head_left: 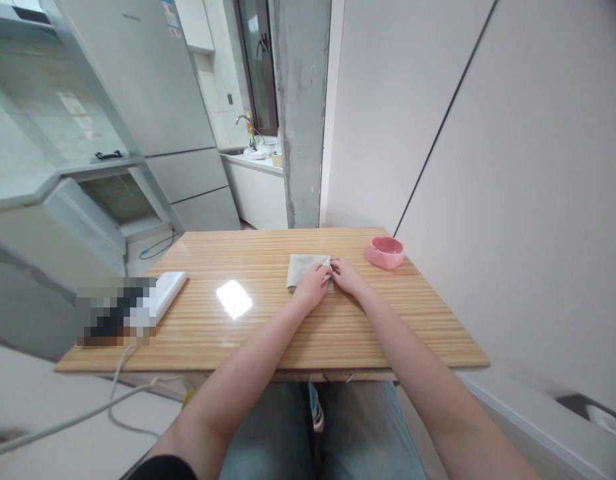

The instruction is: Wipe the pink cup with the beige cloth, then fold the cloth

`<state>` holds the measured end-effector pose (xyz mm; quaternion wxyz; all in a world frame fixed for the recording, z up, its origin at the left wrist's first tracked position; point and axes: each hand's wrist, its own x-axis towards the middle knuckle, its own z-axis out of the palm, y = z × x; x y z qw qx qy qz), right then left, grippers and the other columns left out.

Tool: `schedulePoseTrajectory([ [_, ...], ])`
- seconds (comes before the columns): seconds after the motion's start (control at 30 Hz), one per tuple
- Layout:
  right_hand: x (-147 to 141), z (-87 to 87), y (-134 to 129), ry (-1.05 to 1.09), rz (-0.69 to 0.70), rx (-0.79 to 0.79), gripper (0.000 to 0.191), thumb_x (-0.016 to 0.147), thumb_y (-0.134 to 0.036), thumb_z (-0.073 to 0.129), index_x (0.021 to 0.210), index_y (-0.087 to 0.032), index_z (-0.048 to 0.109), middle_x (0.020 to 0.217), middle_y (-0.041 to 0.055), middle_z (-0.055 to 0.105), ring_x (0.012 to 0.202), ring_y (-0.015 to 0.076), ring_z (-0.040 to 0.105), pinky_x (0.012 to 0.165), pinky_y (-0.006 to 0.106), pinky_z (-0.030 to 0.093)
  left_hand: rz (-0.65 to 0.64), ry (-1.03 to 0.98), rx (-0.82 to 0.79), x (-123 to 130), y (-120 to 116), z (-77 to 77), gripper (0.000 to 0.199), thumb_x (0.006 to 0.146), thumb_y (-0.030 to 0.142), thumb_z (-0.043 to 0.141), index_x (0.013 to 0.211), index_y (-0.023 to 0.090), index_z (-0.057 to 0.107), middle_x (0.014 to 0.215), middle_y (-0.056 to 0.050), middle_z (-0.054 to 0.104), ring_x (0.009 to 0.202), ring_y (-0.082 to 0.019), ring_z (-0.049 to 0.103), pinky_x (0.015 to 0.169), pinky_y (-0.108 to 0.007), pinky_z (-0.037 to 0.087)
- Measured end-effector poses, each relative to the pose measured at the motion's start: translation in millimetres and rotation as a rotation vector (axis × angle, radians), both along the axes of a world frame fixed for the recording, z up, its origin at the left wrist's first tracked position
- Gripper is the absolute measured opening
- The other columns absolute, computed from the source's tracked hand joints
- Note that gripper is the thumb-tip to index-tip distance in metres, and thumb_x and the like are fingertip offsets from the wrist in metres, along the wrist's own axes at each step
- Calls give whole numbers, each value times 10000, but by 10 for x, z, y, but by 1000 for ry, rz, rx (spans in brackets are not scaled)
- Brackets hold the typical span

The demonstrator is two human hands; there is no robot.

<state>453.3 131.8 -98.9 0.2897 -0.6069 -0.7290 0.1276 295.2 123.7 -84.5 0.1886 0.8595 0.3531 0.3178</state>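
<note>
A folded light grey cloth (pixel 301 268) lies flat on the wooden table (pixel 268 347), near the middle of its far half. My left hand (pixel 314 283) rests on the cloth's right part, its curled fingers against the fabric. Close beside it, my right hand (pixel 345 275) has bent fingertips at the cloth's right edge, nearly meeting the left fingers. Both hands' fingers look closed on the cloth's right edge, and the fingertips partly hide that edge.
A pink bowl-like dish (pixel 386 253) sits at the table's back right. On the left are a white box-like object (pixel 169 291), a blurred dark item and a white cable (pixel 119 373) over the front edge. A wall borders the right side.
</note>
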Motion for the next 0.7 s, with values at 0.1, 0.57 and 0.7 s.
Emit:
schedulePoseTrajectory([
  [0.1,14,-17,21,40,18,-2,341,759,-51,472,1029,-158,652,1130,92,642,1086,178,557,982,308,408,-9,1,-22,7,-43,-34,216,795,114,527,990,190,575,1068,-80,590,921,-172,578,852,-313,479],
  [0.57,-381,176,-191,-175,127,42,389,968,-386,330,1022,-187,661,1156,96,640,1133,197,539,999,347,384,366,334,-162,-543,235,116,426,937,406,347,1300,249,505,1490,-88,371,1389,-321,283,1102,-620,146],
  [0.7,-481,330,-391,-326,-126,-27,471,939,-499,345,998,-145,650,1099,146,629,1074,245,552,922,348,415,414,432,-167,-564,235,75,522,946,462,258,1401,243,392,1523,-108,303,1414,-321,223,1098,-628,129],
])
